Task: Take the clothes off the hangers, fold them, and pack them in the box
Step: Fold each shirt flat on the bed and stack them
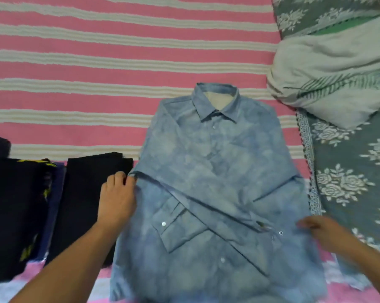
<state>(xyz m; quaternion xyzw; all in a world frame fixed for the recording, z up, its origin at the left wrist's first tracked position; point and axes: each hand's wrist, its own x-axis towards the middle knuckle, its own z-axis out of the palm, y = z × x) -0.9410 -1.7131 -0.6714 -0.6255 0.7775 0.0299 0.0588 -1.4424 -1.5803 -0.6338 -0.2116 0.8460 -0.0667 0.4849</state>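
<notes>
A light blue mottled button-up shirt point(215, 162) lies face up on the pink and white striped bedcover point(97, 68), collar pointing away from me. Both sleeves are folded across its front and cross each other. My left hand point(118, 197) pinches the fold of the sleeve at the shirt's left edge. My right hand point(324, 228) is at the shirt's right edge beside the other sleeve's cuff; it is blurred, and its grip is unclear. No hangers or box are in view.
Folded dark clothes point(93, 200) lie left of the shirt, with a black garment with yellow print point(18, 215) further left. A white cloth bundle point(328, 84) and a grey floral cover point(355, 176) lie on the right.
</notes>
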